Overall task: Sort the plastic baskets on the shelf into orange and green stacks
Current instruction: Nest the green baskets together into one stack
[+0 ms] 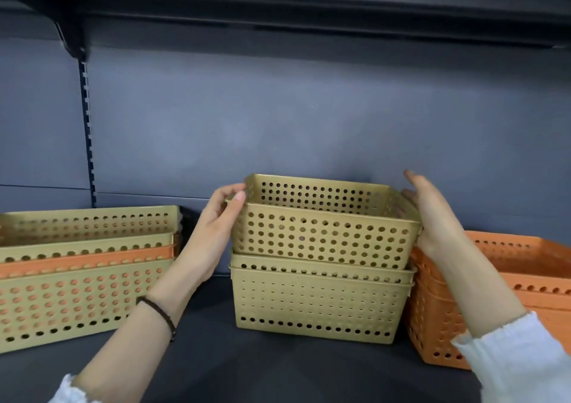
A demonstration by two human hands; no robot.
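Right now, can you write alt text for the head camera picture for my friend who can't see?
Two hands, left hand and right hand, hold the top green basket over a green stack; an orange stack stands right, a mixed stack left.

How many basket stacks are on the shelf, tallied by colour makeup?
All-green stack, middle, with the top green basket not fully nested: 1
All-orange stack, right: 1
Mixed green-and-orange stack, left: 1
Total: 3
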